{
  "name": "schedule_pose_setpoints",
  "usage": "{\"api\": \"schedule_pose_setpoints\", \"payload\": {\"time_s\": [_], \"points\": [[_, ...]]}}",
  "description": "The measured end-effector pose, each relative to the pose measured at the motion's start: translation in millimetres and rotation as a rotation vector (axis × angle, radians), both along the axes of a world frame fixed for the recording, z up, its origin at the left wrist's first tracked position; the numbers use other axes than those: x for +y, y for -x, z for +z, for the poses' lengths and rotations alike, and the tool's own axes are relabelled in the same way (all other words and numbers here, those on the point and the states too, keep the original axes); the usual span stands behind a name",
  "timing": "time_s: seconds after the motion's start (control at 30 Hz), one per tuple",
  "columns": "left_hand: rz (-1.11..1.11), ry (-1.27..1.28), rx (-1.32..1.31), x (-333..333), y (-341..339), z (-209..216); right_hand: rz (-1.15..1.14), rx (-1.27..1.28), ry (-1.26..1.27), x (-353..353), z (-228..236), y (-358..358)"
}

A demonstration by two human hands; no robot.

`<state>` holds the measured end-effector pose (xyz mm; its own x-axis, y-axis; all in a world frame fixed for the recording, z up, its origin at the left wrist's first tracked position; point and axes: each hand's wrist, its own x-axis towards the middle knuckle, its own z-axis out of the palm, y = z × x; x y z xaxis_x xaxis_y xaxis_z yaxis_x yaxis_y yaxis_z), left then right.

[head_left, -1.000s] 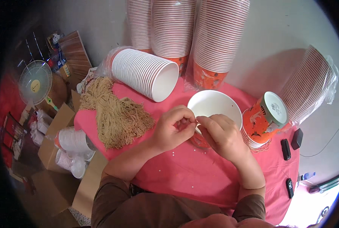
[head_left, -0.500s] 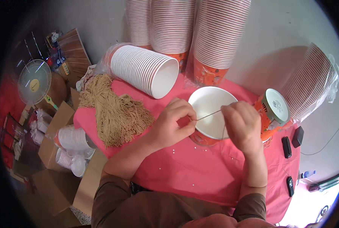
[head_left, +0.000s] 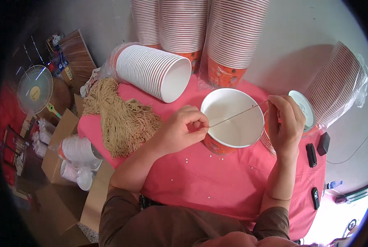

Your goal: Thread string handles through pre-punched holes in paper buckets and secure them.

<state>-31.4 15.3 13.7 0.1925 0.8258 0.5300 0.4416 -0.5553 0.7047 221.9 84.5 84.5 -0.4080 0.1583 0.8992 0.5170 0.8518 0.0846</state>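
Note:
A thin tan cord (head_left: 237,115) stretches taut between my hands, slanting up to the right. My left hand (head_left: 180,131) pinches its lower end with thumb and fingers, just left of a bucket. On the other side, my right hand (head_left: 288,123) grips the upper end in its fingertips. Beneath the cord stands an upright paper bucket (head_left: 219,147), white inside and orange outside. A loose bundle of tan cords (head_left: 128,123) lies left of my left hand. Small white beads (head_left: 187,161) are scattered over the pink tablecloth (head_left: 200,185).
Tall stacks of paper buckets (head_left: 233,37) stand at the back, with another stack (head_left: 151,70) lying sideways. An upturned bucket (head_left: 302,106) sits behind my right hand. Two black devices (head_left: 311,155) (head_left: 315,198) lie at the right. Cardboard boxes (head_left: 64,197) and a fan (head_left: 35,89) are left.
My right hand has moved right and upward, drawing out a longer span of cord across the bucket. My left hand keeps its pinch, nearly in place.

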Motion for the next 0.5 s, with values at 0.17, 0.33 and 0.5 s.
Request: {"api": "schedule_pose_setpoints", "payload": {"time_s": [0.17, 0.33, 0.5], "points": [[0.074, -0.018, -0.128, -7.8, -0.1, 6.9, 0.023, 0.005, 0.064, 0.5, 0.8, 0.3], [-0.082, 0.157, 0.036, -30.5, -23.0, 12.9, 0.116, 0.081, 0.158, -4.9, -1.0, 3.5], [-0.020, 0.043, 0.105, -16.7, -17.7, 3.1, 0.303, 0.245, 0.487, -16.9, -5.3, 2.1]]}}
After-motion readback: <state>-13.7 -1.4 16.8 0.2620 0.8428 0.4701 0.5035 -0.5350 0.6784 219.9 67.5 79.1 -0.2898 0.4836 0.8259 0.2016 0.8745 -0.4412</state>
